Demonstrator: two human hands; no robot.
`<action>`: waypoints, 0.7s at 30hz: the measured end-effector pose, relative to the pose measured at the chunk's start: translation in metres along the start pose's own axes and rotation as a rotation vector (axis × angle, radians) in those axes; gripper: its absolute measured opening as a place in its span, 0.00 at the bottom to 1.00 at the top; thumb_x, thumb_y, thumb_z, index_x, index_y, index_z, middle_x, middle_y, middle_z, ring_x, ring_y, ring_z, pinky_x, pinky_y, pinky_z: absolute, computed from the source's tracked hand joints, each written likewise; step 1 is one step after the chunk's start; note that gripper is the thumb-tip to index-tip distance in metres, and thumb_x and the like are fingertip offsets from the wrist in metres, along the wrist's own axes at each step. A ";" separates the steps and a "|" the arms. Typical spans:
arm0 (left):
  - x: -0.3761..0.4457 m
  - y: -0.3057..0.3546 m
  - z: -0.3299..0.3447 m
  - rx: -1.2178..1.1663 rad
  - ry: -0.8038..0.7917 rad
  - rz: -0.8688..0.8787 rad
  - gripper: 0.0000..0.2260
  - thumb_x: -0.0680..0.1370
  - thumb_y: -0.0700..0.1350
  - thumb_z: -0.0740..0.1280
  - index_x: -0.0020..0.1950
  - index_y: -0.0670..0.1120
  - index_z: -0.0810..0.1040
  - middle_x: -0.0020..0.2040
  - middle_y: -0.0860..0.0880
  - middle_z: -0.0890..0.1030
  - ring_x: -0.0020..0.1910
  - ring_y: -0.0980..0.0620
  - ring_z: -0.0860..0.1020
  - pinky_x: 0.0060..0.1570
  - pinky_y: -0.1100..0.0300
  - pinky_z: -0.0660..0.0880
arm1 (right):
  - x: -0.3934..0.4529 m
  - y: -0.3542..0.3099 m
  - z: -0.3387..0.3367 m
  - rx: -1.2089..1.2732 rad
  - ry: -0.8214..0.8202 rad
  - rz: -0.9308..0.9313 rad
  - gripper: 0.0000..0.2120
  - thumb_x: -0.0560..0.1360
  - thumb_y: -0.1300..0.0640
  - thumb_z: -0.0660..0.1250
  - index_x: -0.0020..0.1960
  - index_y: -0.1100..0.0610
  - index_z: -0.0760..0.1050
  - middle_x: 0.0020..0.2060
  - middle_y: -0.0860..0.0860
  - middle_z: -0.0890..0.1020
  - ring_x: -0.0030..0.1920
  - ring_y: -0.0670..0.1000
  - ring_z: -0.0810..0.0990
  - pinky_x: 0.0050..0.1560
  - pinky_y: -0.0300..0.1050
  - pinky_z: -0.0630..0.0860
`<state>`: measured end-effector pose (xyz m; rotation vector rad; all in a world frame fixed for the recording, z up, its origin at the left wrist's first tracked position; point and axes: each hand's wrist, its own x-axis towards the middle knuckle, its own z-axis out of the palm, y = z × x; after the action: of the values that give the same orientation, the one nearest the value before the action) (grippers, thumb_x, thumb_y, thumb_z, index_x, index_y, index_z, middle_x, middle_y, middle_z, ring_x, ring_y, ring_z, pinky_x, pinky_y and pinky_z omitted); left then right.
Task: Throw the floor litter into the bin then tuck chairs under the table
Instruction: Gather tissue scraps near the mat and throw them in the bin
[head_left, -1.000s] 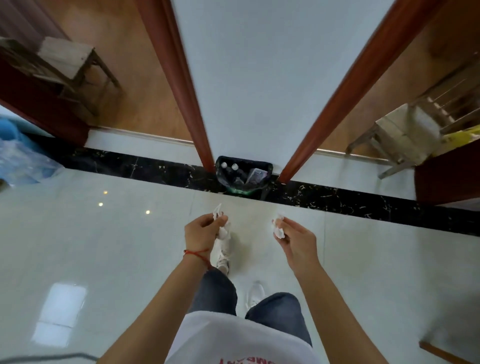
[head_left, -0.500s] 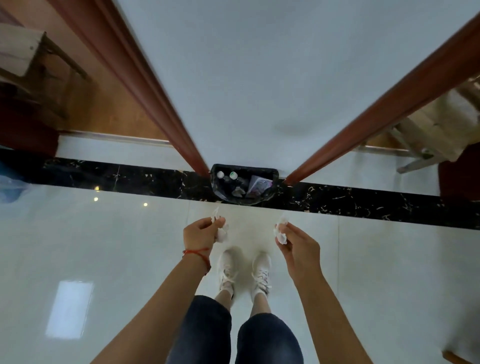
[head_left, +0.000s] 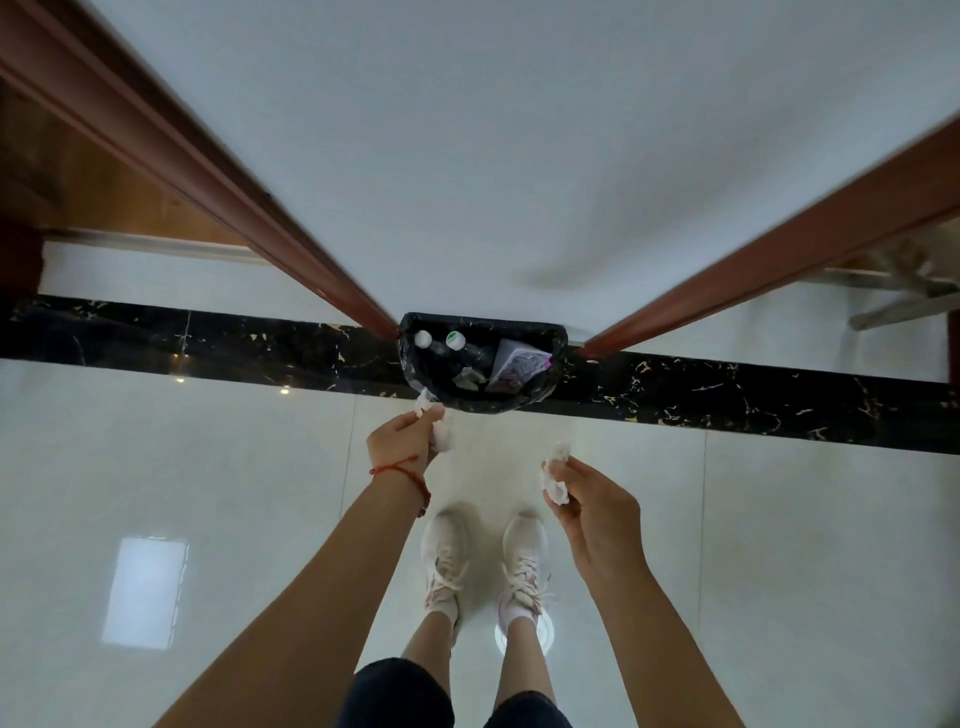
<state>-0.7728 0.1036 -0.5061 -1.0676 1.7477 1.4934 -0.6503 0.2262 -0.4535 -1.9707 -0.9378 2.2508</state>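
Note:
A black-lined bin (head_left: 540, 395) stands against the white wall, holding bottles and a wrapper. My left hand (head_left: 400, 441) grips crumpled white tissue (head_left: 444, 436) just in front of the bin's near left rim. Lower and to the right, my right hand (head_left: 592, 509) pinches another crumpled white tissue (head_left: 556, 480), a short way short of the bin. Both feet in pale sneakers stand on the glossy floor below the hands.
Two red-brown door frames (head_left: 249, 192) flank the white wall on either side of the bin. A black marble strip (head_left: 727, 405) runs across the floor. A wooden chair's legs (head_left: 898, 301) show through the right doorway, blurred.
I have stepped closer to the bin and now stand with both feet together. My left hand rose toward the bin's rim; my right hand dropped slightly lower. Both still hold tissue.

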 end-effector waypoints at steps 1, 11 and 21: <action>0.006 0.001 0.006 -0.001 0.006 -0.005 0.03 0.70 0.37 0.72 0.40 0.39 0.79 0.40 0.43 0.80 0.43 0.45 0.78 0.46 0.54 0.78 | 0.004 -0.001 0.000 -0.009 -0.001 -0.004 0.09 0.71 0.67 0.68 0.51 0.63 0.79 0.44 0.55 0.83 0.46 0.51 0.80 0.45 0.41 0.75; 0.017 0.027 0.039 -0.027 -0.071 0.047 0.12 0.75 0.44 0.67 0.52 0.36 0.77 0.43 0.43 0.78 0.45 0.48 0.78 0.47 0.56 0.78 | 0.031 -0.016 0.002 -0.016 0.002 -0.034 0.07 0.71 0.67 0.67 0.48 0.62 0.79 0.41 0.54 0.82 0.43 0.48 0.80 0.35 0.32 0.78; 0.001 -0.002 0.005 0.727 -0.111 0.641 0.17 0.77 0.48 0.63 0.63 0.42 0.73 0.62 0.43 0.76 0.62 0.47 0.72 0.63 0.57 0.67 | 0.055 0.000 0.013 -0.204 -0.028 -0.092 0.08 0.71 0.65 0.69 0.36 0.55 0.77 0.35 0.53 0.79 0.39 0.49 0.78 0.45 0.43 0.77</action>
<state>-0.7720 0.1086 -0.5089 -0.0484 2.3907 1.0274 -0.6734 0.2419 -0.5021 -1.9278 -1.2804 2.2184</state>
